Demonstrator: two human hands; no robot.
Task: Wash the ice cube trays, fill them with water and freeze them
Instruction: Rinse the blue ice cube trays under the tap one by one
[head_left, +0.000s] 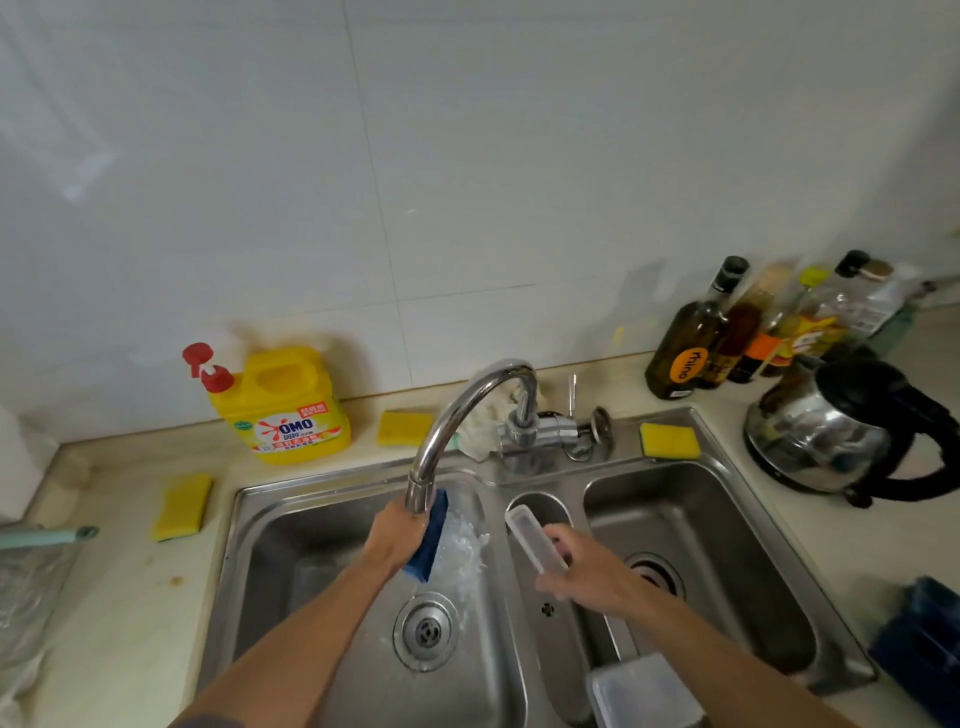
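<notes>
At the counter's left edge lies a teal handle (49, 537) over a crumpled clear plastic bag (26, 597). Just right of them a yellow sponge (182, 507) lies flat beside the sink's (236, 519) left rim. Behind it, against the tiled wall, stands a yellow detergent jug (293, 408) with a red pump. A second yellow sponge (404, 427) lies along the counter's back edge, next to a pale rag (480, 428) bunched behind the tap (457, 415). The tap's curved spout reaches over the left basin (311, 561), and water splashes white below its mouth, above the drain (426, 631). There the left hand (396, 535) grips a blue ice cube tray (428, 543), turned on edge, right under the spout; the fingers wrap round it, mostly hidden behind it. Over the small middle compartment (540, 506) the right hand (589, 571) holds a long translucent white tray (531, 538), fingers curled round its near end, the far end tilted up and away; whether it is a tray or a lid I cannot tell. At the sink's near edge sits a clear lidded box (644, 691). A third yellow sponge (670, 440) rests on the back rim behind the right basin (727, 561). In the counter's back right corner stand several bottles (680, 343), with a steel kettle (826, 441) in front of them, and a dark blue item (924, 654) lies at the right edge.
</notes>
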